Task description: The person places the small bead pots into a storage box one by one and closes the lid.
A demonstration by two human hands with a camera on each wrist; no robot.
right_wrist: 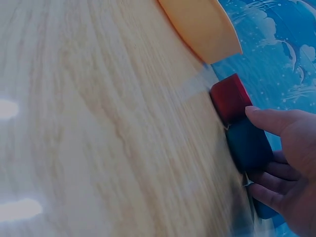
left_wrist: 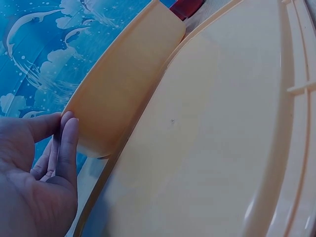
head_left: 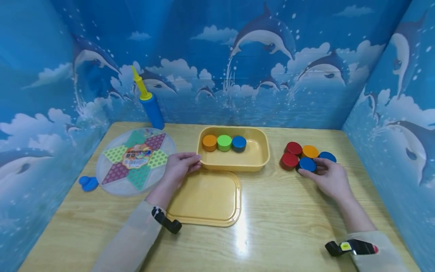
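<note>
My left hand pinches the left rim of a yellow plastic box between thumb and fingers. Inside stand an orange round block, a green one and a blue one, in a row along the back left. To the right, my right hand grips a blue round block, thumb on its near side and fingers behind. Around that block are two red blocks, an orange-yellow one and another blue one, partly behind the fingers.
A yellow lid lies in front of the box, under the left wrist. At left is a round game board with a coloured star. A blue pump with a yellow nozzle stands behind it; a small blue piece lies nearby.
</note>
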